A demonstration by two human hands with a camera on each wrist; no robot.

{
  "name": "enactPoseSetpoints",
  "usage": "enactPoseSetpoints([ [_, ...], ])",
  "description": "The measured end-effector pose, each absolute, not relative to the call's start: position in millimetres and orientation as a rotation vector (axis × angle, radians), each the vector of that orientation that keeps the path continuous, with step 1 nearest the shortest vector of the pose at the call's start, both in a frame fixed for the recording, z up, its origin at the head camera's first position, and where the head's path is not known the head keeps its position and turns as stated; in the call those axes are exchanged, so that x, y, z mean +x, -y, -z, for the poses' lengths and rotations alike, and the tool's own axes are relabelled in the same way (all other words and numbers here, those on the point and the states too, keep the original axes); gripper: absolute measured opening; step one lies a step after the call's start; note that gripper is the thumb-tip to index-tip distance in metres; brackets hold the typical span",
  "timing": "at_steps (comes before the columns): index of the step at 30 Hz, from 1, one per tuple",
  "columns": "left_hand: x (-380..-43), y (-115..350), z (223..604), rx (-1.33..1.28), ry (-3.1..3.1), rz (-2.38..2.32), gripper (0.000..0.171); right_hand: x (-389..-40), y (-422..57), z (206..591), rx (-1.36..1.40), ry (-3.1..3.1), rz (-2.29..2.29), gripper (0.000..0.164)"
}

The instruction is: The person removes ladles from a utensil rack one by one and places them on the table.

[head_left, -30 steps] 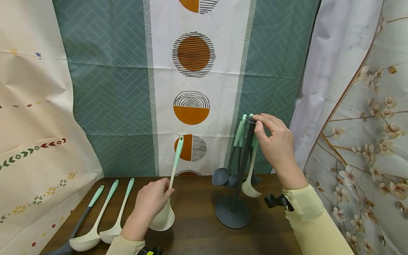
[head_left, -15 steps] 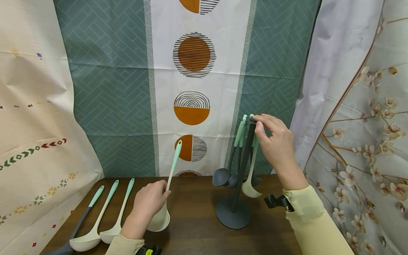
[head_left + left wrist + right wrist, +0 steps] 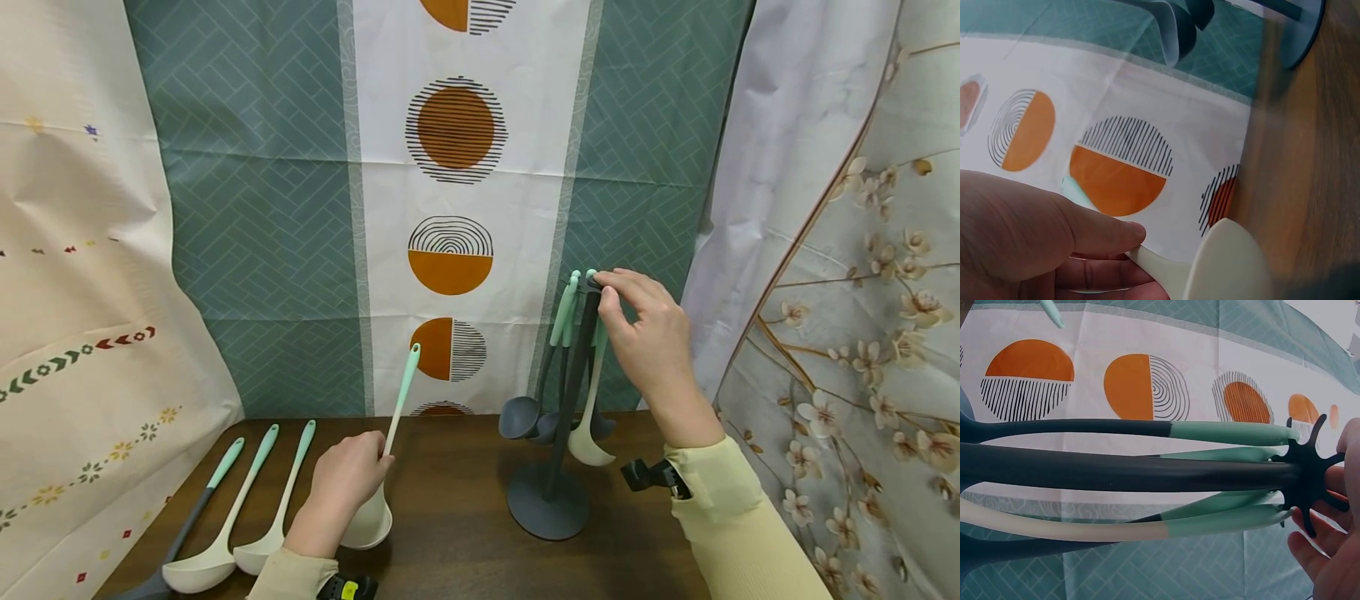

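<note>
My left hand (image 3: 341,487) grips a cream ladle (image 3: 367,527) by its stem, just above the bowl. The ladle tilts up, its mint-green handle end pointing away; its cream bowl (image 3: 1230,265) also shows in the left wrist view. At the top of a dark grey utensil stand (image 3: 548,502), my right hand (image 3: 648,333) holds the hooked crown (image 3: 1311,472) with fingertips and thumb. Several ladles hang from the hooks, among them a dark grey ladle (image 3: 520,417) and a cream ladle (image 3: 590,447), all with mint handles. The stand's pole hides part of them.
Left on the brown table (image 3: 465,550) lie a grey ladle (image 3: 197,508) and two cream ladles (image 3: 238,504), side by side with handles pointing away. A patterned curtain (image 3: 450,192) hangs behind the table; floral cloth (image 3: 862,375) hangs at the right.
My left hand has moved slightly left and down with the cream ladle, and its handle end has dropped. My right hand and the stand have stayed in place.
</note>
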State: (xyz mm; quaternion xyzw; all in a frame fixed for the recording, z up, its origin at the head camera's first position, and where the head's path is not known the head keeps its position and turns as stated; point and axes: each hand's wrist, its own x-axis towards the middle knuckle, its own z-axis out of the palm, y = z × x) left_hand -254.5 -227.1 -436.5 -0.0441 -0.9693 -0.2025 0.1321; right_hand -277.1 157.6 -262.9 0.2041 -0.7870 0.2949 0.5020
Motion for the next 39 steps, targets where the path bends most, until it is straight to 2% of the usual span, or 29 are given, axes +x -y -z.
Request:
enactPoseSetpoints([
  [5, -258.0, 229.9, 441.7, -0.125, 2.821, 0.571, 0.021, -278.4, -158.6, 263.4, 0.496, 1.888, -0.722, 0.037],
  [13, -265.2, 236.7, 447.8, -0.090, 2.860, 0.590, 0.016, -276.2, -158.4, 262.7, 0.489, 1.888, -0.731, 0.036],
  [39, -271.8, 256.7, 466.4, 0.004, 2.918, 0.570, 0.016, -277.5, -156.5, 263.4, 0.499, 1.884, -0.734, 0.037],
])
